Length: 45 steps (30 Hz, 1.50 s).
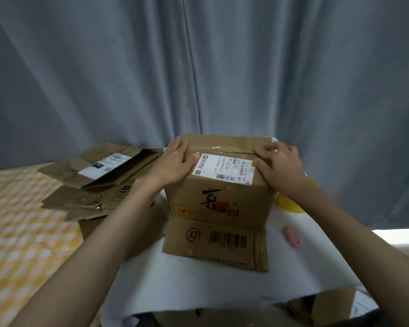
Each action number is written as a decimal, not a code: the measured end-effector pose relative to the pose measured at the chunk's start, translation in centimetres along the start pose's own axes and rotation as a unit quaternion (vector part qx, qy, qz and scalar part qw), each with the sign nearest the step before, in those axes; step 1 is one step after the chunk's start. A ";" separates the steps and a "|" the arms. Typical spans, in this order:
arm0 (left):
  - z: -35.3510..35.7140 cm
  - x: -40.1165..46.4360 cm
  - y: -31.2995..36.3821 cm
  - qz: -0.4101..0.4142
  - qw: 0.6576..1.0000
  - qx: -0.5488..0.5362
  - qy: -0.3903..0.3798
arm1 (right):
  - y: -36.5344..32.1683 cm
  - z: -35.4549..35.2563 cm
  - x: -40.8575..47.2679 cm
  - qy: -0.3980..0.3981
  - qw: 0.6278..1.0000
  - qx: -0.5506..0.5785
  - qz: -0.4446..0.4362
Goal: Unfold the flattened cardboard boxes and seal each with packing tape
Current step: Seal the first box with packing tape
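Cardboard box (pixel 219 197) — flap marked "X2" — pressed by both flat-fingered hands, left hand (pixel 175 161) and right hand (pixel 280 165).

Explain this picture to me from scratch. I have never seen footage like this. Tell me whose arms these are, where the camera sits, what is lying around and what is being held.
There is no machine here. The one picture comes from a wide-angle camera worn on a person's head, looking forward and down, so the two bare arms are that person's own.

In the middle stands an assembled brown cardboard box with a white shipping label, resting on a white cloth. The left hand and the right hand lie on its top near the shiny clear tape strip along the closed seam; they seem to be pressing it down. Neither hand grips anything that I can see.

To the left lies a pile of flattened brown cardboard boxes on an orange checked cloth. To the right are a small pink oval object and part of a yellow object. Grey curtains hang behind.
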<state>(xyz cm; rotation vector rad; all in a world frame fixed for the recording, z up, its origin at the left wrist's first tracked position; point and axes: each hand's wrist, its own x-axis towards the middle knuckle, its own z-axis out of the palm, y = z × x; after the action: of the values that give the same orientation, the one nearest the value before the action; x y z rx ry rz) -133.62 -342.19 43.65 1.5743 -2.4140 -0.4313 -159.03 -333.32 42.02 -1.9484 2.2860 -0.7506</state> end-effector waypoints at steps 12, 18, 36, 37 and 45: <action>-2.2 -5.5 0.3 -0.142 0.989 0.022 0.046 | -2.7 -1.8 -0.4 -0.067 0.951 0.294 0.064; -0.8 -6.3 1.0 -0.098 0.982 0.162 0.027 | -1.0 -1.0 0.0 -0.117 0.910 0.392 0.070; 2.3 1.1 14.0 0.250 0.967 -0.044 0.013 | 11.9 2.0 -5.2 0.016 0.982 0.154 0.108; 2.3 1.6 14.4 0.248 0.968 -0.040 0.013 | 11.7 1.2 -5.5 0.043 0.976 0.189 0.101; 3.3 2.3 17.8 0.289 0.944 -0.150 0.052 | 10.5 -3.7 -6.7 0.101 0.953 0.285 0.020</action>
<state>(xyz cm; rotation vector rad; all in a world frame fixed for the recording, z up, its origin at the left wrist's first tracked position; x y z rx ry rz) -150.79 -337.12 47.07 0.6994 -2.4328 -0.5433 -168.50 -324.84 39.36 -1.6095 1.8849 -1.4643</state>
